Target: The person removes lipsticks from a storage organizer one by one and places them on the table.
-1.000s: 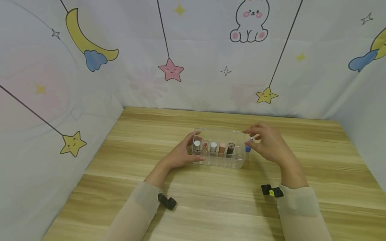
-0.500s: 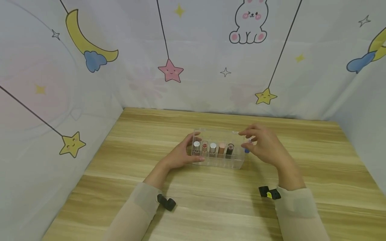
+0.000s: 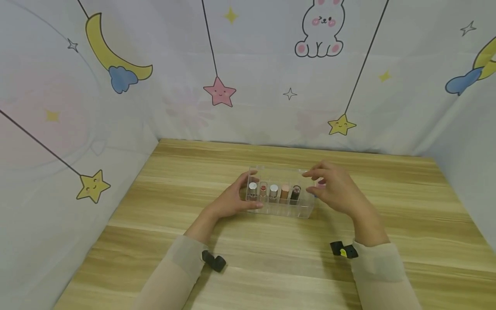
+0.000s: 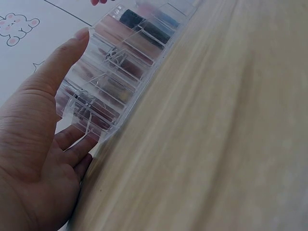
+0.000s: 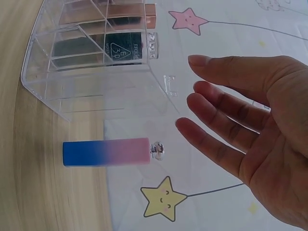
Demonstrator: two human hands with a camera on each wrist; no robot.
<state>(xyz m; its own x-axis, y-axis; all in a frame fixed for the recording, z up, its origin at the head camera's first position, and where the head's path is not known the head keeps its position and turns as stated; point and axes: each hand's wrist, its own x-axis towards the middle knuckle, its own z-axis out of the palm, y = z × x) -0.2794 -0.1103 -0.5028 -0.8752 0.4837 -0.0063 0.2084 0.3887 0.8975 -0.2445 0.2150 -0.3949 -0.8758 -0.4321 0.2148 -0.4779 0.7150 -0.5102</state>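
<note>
A clear acrylic lipstick organizer (image 3: 283,210) stands on the wooden table, several lipsticks in a row inside it, among them a copper one (image 3: 285,191) and a dark one (image 3: 296,194). My left hand (image 3: 229,199) grips its left end, thumb along the front and fingers behind. By the right end hovers my right hand (image 3: 336,189), fingers loosely bent and nothing between them. The right wrist view shows a gap between those fingers and the organizer. Upright beside the organizer is a pink-and-blue lipstick tube (image 5: 113,152) with a clear knob on top; in the head view my right hand mostly hides it.
Around the organizer stretches the wood-grain table (image 3: 255,267). Behind it hangs a white cloth (image 3: 263,120) printed with stars, moons and a rabbit. A black camera mount sits on each wrist.
My right hand has shifted left toward the organizer's right end, covering more of the pink-and-blue lipstick tube in the head view. My left hand keeps its hold on the organizer.
</note>
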